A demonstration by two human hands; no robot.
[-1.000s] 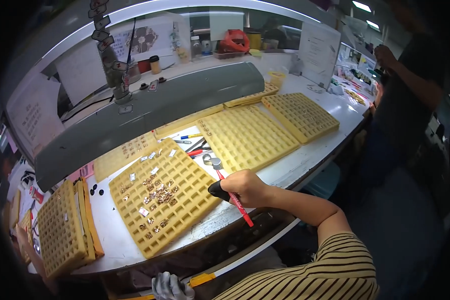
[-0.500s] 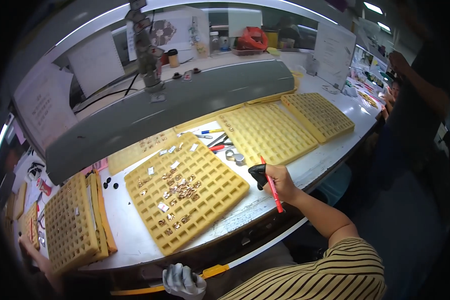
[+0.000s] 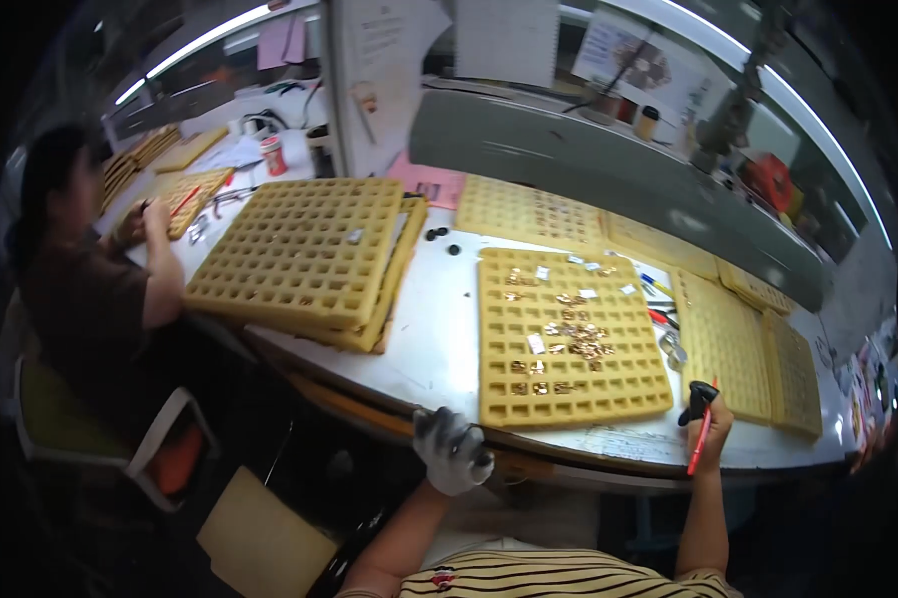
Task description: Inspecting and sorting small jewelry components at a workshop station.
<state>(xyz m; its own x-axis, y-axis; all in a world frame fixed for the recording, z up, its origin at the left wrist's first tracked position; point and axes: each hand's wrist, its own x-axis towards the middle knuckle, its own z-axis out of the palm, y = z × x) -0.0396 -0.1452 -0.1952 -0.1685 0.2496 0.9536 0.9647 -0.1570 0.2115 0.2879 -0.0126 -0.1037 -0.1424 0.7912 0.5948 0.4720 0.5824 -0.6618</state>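
Leftmost, a seated co-worker (image 3: 80, 289) bent over yellow trays at the far end of the white counter (image 3: 439, 339). Next came a stack of yellow grid trays (image 3: 304, 259), then a single grid tray (image 3: 564, 344) scattered with small gold parts (image 3: 574, 334). The left hand (image 3: 452, 450), in a grey glove, rested curled at the counter's near edge below that tray, its grip empty. Farther right, the right hand (image 3: 706, 424) had closed its grip on a red-handled tool (image 3: 699, 439), held at the counter's edge.

L hand (image 3: 452, 450) w/ grey-white glove; striped shirt (image 3: 549, 576).
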